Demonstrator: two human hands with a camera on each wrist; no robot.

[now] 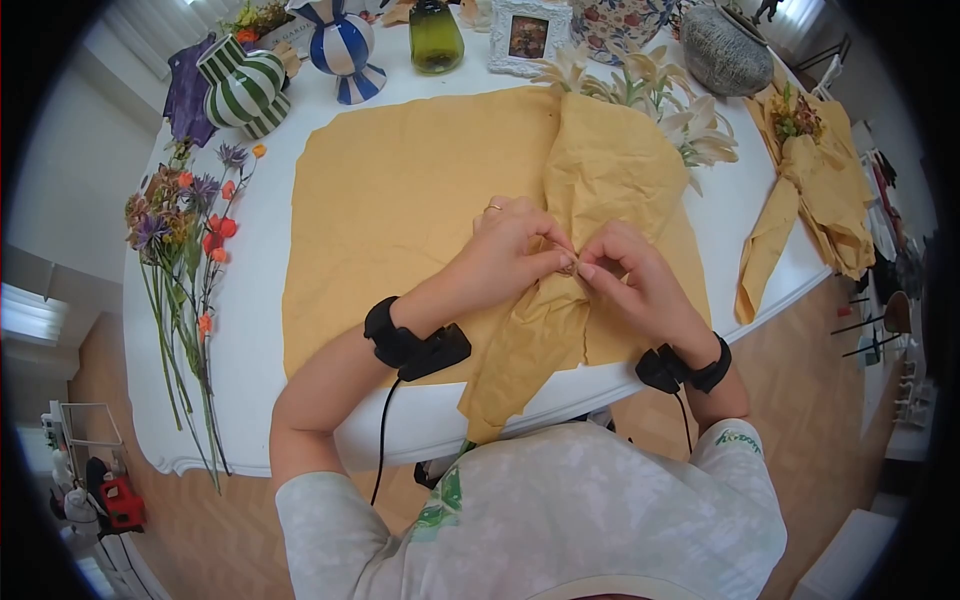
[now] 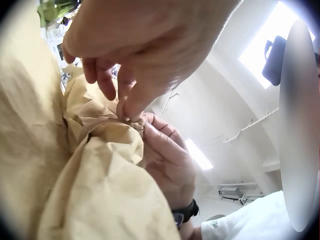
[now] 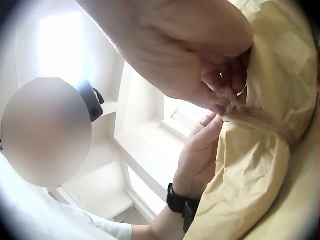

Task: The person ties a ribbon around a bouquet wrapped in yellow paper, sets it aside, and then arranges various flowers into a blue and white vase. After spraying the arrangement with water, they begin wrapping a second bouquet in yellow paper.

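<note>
A bouquet wrapped in tan paper (image 1: pixel 615 160) lies across the table, with cream lilies (image 1: pixel 700 130) showing at its far end. A pale tie of thin strands (image 3: pixel 265 122) circles the gathered waist of the paper. Thumb and fingers of my left hand (image 1: pixel 505 255) pinch the tie at a small knot-like bunch. Facing it, my right hand (image 1: pixel 635 270) pinches the same bunch, fingertips close to the left ones. Below the hands the paper tail (image 1: pixel 525 355) flares toward my body, and green stem ends (image 1: pixel 468 446) poke out under it.
A flat tan sheet (image 1: pixel 400 190) lies under the bouquet on the white table (image 1: pixel 260 350). Loose flowers (image 1: pixel 185 250) lie at left, and another wrapped bouquet (image 1: pixel 810 180) at right. Along the back stand a striped vase (image 1: pixel 245 90), a green glass vase (image 1: pixel 435 40) and a grey pot (image 1: pixel 725 55).
</note>
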